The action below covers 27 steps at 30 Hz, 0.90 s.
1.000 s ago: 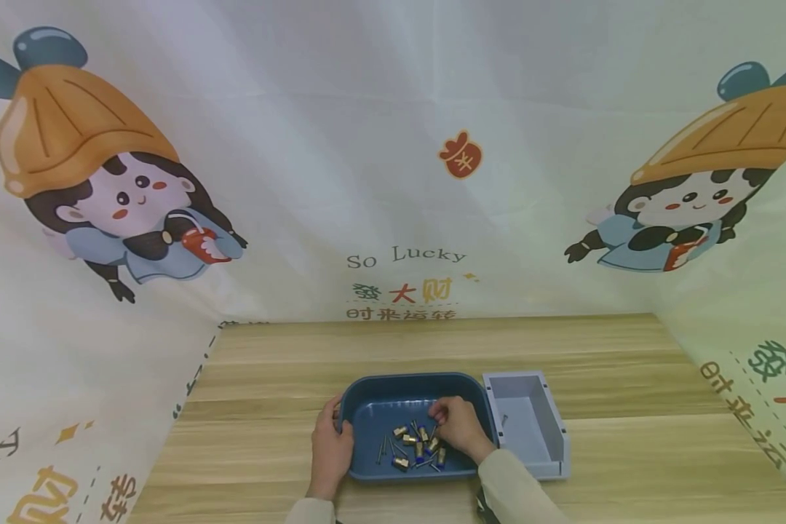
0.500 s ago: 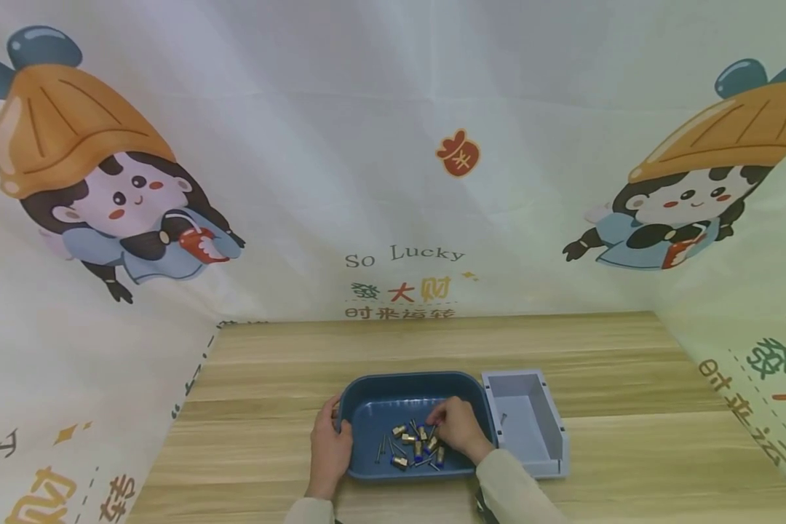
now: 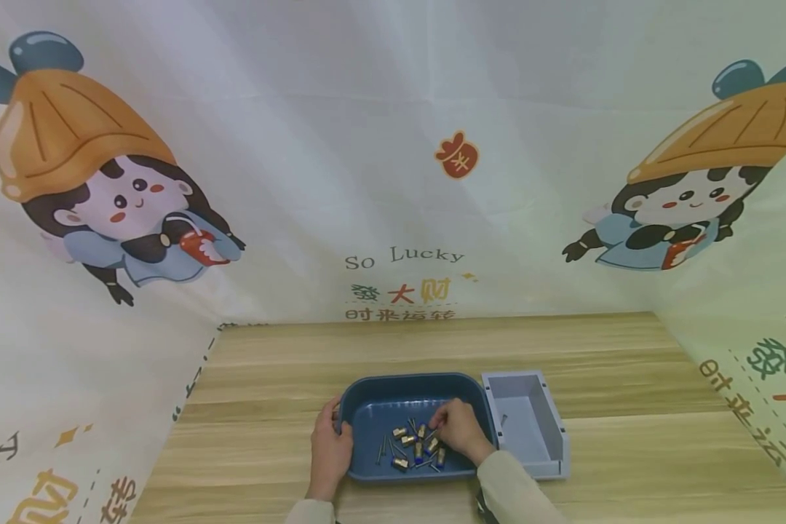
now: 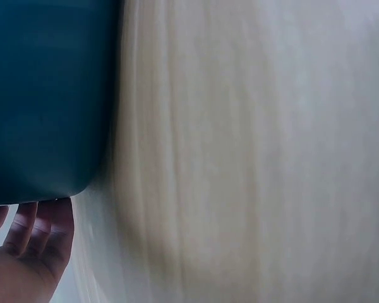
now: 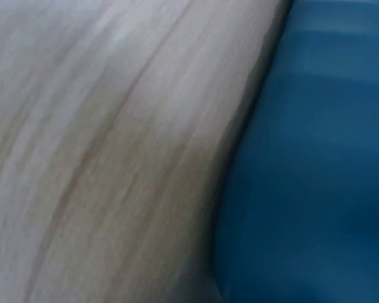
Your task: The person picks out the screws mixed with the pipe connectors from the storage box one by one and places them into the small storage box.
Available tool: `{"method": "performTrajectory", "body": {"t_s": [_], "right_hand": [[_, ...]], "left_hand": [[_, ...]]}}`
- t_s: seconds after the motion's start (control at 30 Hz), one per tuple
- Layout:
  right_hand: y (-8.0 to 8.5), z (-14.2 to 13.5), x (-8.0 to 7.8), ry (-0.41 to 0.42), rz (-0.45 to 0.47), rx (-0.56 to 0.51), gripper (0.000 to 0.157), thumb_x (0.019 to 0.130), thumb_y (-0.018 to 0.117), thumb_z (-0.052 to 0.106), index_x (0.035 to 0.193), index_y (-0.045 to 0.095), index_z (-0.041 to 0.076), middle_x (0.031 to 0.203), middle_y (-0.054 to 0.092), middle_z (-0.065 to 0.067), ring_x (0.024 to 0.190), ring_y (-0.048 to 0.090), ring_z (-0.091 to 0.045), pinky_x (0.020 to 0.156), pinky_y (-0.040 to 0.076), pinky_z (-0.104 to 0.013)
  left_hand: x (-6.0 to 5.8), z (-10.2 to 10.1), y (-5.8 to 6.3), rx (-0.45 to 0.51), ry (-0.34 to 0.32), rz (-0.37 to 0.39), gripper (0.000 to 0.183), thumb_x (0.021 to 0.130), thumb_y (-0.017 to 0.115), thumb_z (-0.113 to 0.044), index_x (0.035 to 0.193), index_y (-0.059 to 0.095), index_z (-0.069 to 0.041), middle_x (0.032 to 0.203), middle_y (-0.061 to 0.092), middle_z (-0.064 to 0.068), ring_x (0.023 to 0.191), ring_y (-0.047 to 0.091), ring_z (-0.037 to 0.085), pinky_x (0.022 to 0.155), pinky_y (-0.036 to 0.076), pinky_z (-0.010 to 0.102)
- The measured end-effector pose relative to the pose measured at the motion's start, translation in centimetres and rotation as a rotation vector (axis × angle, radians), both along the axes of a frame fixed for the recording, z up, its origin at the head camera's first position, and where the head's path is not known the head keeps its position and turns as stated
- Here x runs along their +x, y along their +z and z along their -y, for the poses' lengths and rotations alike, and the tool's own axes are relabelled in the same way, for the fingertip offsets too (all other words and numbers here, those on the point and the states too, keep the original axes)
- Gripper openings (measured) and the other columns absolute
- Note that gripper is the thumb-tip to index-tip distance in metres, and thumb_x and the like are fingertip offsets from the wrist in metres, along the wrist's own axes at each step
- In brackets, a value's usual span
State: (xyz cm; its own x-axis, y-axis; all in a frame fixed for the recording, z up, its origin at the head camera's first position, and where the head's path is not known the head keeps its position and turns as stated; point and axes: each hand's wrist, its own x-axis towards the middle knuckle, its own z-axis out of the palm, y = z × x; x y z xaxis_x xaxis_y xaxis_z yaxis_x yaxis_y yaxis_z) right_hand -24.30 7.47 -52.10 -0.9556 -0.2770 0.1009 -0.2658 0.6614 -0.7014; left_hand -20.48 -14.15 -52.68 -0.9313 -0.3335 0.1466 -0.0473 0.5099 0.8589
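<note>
A dark blue plastic tub [image 3: 406,386] stands on the table, holding several brass fittings [image 3: 400,463] with blue ends and several thin screws [image 3: 381,451]. My left hand [image 3: 330,447] grips the tub's left end, thumb by the rim and fingers round the outside. In the left wrist view, fingers [image 4: 57,233] touch the tub's outer wall [image 4: 44,101]. My right hand [image 3: 461,428] reaches over the tub's right side. Its thumb and fingertips pinch what looks like a thin screw above the fittings, mostly covered by the fingers. Only the tub wall [image 5: 316,177] and tabletop show in the right wrist view.
A pale grey open bin [image 3: 530,415] stands close against the tub's right side, with one small screw [image 3: 504,420] inside. Wood-grain tabletop [image 3: 268,378] spreads around both containers. Printed cloth [image 3: 393,182] walls enclose the back and sides.
The right hand's fingertips have shifted slightly among the parts, and fittings near them sit a little differently. My left hand keeps its hold on the tub.
</note>
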Motion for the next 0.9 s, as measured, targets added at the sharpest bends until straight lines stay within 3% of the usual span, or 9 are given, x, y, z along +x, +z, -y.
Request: {"method": "performTrajectory", "body": {"t_s": [0.67, 0.9], "right_hand": [[-0.3, 0.03, 0.11, -0.017, 0.002, -0.023, 0.015, 0.06, 0.059, -0.009, 0.066, 0.066, 0.003, 0.057, 0.058, 0.001, 0.051, 0.048, -0.004, 0.05, 0.041, -0.019], [-0.33, -0.07, -0.08, -0.022, 0.028, -0.025, 0.015, 0.059, 0.064, -0.008, 0.069, 0.067, 0.004, 0.06, 0.059, 0.0, 0.054, 0.049, -0.005, 0.052, 0.043, -0.019]], "left_hand": [[-0.02, 0.08, -0.16, 0.006, 0.002, -0.015, 0.042, 0.08, 0.048, 0.005, 0.122, 0.047, 0.003, 0.101, 0.055, 0.02, 0.09, 0.054, 0.028, 0.075, 0.046, 0.041], [-0.1, 0.06, -0.15, 0.007, 0.001, -0.008, 0.042, 0.08, 0.048, 0.005, 0.122, 0.048, 0.001, 0.103, 0.055, 0.019, 0.092, 0.054, 0.029, 0.075, 0.046, 0.042]]}}
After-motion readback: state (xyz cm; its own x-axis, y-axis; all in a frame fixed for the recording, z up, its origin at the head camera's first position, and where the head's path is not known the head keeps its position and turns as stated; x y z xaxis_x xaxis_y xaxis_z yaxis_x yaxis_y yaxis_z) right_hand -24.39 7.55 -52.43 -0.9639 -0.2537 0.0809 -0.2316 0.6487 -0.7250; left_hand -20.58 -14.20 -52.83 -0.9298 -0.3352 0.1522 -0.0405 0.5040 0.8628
